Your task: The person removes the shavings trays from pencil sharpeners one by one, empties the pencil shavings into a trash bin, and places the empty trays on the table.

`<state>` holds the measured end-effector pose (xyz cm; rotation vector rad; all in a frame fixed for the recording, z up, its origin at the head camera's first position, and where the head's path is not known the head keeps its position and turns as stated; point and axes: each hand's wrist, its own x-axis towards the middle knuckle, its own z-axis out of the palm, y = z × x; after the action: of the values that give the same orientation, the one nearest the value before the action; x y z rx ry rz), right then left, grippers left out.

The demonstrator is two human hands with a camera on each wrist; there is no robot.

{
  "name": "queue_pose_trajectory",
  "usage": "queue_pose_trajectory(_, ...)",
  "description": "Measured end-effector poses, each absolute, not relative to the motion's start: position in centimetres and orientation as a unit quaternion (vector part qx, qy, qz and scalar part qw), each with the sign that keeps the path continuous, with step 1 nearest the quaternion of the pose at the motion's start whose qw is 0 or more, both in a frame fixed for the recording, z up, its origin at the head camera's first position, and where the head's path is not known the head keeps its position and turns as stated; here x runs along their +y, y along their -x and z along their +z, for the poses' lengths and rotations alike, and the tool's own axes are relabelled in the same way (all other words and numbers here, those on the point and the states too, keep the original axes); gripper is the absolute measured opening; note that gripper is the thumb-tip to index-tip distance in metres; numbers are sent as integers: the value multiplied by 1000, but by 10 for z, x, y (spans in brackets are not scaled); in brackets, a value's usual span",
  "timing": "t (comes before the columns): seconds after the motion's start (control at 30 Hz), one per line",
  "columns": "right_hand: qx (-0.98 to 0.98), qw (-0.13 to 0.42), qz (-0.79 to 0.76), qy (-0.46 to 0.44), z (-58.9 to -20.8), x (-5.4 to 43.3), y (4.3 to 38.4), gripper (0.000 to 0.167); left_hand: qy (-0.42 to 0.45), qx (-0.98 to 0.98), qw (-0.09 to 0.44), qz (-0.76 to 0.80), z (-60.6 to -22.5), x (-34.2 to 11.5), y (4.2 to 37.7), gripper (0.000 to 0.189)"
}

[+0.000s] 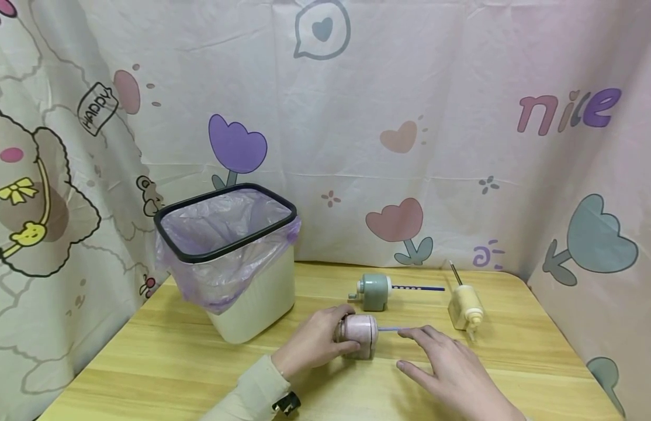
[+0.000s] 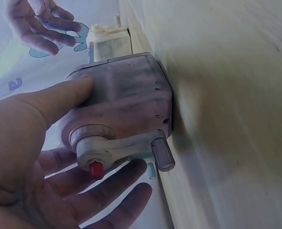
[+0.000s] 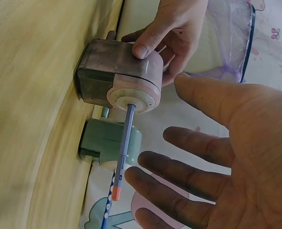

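A pink crank pencil sharpener (image 1: 360,335) stands on the table, a blue-grey pencil (image 3: 125,143) with an orange end sticking out of its front. My left hand (image 1: 320,339) grips the sharpener from the crank side, the thumb lying on its body (image 2: 122,88). At the back is the crank handle (image 2: 163,153) with a red knob beside the fingers. My right hand (image 1: 443,365) is held off to the right near the pencil's end, fingers spread and holding nothing.
Behind the pink sharpener is a green sharpener (image 1: 375,292) with a dotted blue pencil (image 1: 422,287) in it. A cream sharpener (image 1: 466,307) with a dark pencil (image 1: 454,272) stands at the right. The bin (image 1: 262,298) with a purple liner occupies the left, before a printed curtain (image 1: 331,117).
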<state>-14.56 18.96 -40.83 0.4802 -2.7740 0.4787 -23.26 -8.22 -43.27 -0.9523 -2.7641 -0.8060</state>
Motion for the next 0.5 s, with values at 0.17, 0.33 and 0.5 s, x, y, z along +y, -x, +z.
queue_pose_trajectory(0.17,-962,137,166,-167,-409,190,146,45,306,-909,42,-279,-433,-83,233,50)
queue_pose_trajectory(0.33,-964,125,170,-163,-410,191,147,47,298,-912,35,-278,-433,-82,233,55)
queue_pose_trajectory(0.5,-965,119,171,-162,-412,191,148,48,297,-909,32,-289,-436,-82,235,53)
